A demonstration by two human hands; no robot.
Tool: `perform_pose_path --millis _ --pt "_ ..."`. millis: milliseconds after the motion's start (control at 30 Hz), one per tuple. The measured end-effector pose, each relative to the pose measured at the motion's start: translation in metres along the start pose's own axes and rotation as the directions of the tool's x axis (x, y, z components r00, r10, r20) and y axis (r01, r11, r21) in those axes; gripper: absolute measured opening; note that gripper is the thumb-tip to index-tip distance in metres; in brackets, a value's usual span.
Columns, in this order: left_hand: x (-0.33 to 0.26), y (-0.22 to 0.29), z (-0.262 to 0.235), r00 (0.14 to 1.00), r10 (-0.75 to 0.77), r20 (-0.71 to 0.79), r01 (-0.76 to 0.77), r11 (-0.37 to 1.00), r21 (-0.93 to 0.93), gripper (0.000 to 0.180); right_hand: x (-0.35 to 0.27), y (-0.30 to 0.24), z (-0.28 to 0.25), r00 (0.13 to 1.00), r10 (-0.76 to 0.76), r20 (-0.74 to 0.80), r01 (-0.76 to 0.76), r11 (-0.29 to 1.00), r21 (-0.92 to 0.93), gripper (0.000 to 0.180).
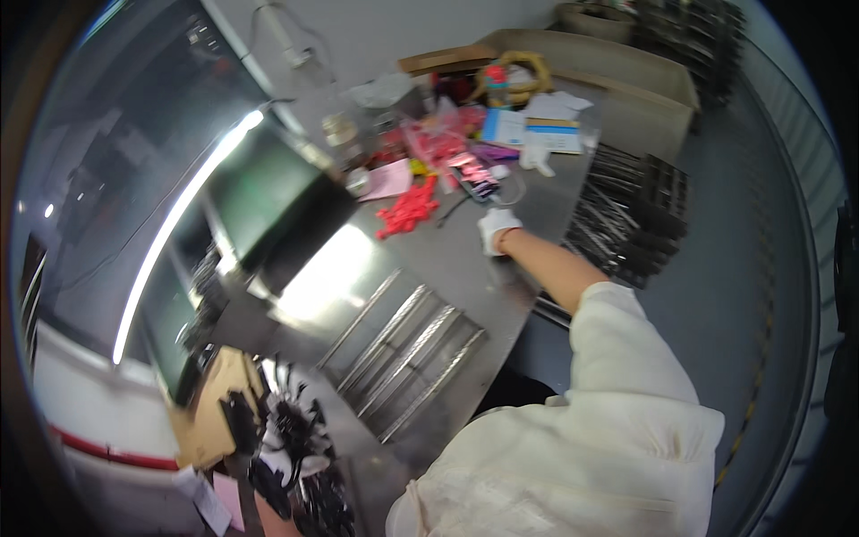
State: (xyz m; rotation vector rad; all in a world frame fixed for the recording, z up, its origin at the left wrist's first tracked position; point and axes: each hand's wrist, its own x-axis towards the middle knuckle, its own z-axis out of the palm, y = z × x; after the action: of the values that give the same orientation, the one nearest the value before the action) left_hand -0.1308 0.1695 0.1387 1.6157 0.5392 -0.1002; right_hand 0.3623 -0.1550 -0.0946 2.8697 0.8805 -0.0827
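Note:
At the far right part of the steel table (456,259), my right hand (498,231) in a white glove lies on or just above the surface. A phone with a lit pink screen (474,176) is just beyond it; the fingers are blurred and I cannot see anything in them. My left hand (310,464), also gloved in white, is low on the left among a cluster of black curved parts (291,421). Those parts cover its fingers, so its grip is hidden. Between the two hands lies a metal rack of parallel bars (407,349).
Beyond the phone are red pieces (409,210), pink plastic bags (438,139), a glass jar (340,134), a blue-and-white booklet (528,132) and a loose white glove (537,154). Stacked metal racks (626,210) stand right of the table. A cardboard box (210,412) is at left.

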Motion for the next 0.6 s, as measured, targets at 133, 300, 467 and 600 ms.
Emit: perform_pose_path --millis 133,300,467,600 --pt "-0.004 -0.001 0.004 0.965 0.245 0.091 -0.252 0.782 0.57 0.053 -0.009 -0.011 -0.054 0.969 -0.076 0.234 0.113 0.982 -0.149 0.051" --pt "-0.004 -0.013 0.023 0.97 0.08 0.229 -0.069 0.996 -0.053 0.051 -0.075 -0.11 -0.206 0.45 -0.33 -0.83 0.774 0.607 0.178 0.044" --pt "0.013 -0.013 0.043 0.808 -0.045 0.588 0.271 0.914 -0.302 0.07 -0.174 -0.215 -0.279 0.026 -0.563 -0.826 0.999 0.035 0.007 0.039" --pt "0.015 -0.024 0.047 0.793 -0.018 0.608 0.267 0.908 -0.322 0.072 -0.192 -0.237 -0.29 -0.02 -0.619 -0.785 0.992 0.085 -0.092 0.036"
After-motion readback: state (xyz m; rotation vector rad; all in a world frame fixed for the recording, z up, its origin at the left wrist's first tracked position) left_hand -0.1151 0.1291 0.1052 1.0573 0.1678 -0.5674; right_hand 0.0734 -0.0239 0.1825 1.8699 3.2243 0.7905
